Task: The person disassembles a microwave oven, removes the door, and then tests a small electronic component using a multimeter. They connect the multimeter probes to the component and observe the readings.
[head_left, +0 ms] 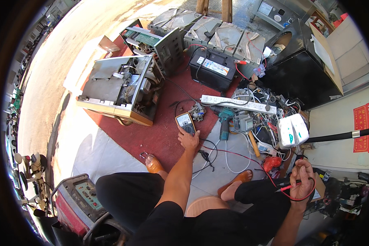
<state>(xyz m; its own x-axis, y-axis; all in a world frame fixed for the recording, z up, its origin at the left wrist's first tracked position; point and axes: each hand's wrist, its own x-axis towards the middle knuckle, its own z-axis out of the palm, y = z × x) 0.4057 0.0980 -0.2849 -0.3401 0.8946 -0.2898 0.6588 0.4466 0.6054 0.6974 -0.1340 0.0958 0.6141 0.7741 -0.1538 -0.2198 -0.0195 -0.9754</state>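
Observation:
A yellow-edged multimeter (pixel 185 122) with a pale display lies on the red mat in front of me. My left hand (pixel 188 140) reaches down to it, with thumb and fingers closed about its lower end, near the dial. At the right, above my knee, my right hand (pixel 302 180) is closed around the red and black test leads (pixel 286 187). A red probe points out to the left from it. The leads run back across the floor toward the meter. Fingers hide part of the probes.
Around the mat (pixel 168 143) stand an opened machine (pixel 119 88), a black battery (pixel 212 69) and several grey batteries (pixel 225 36). A white power strip (pixel 238 103), a teal cordless drill (pixel 224 121), a hammer (pixel 254 144) and tangled cables lie ahead right. A red welder-like machine (pixel 80 201) stands left.

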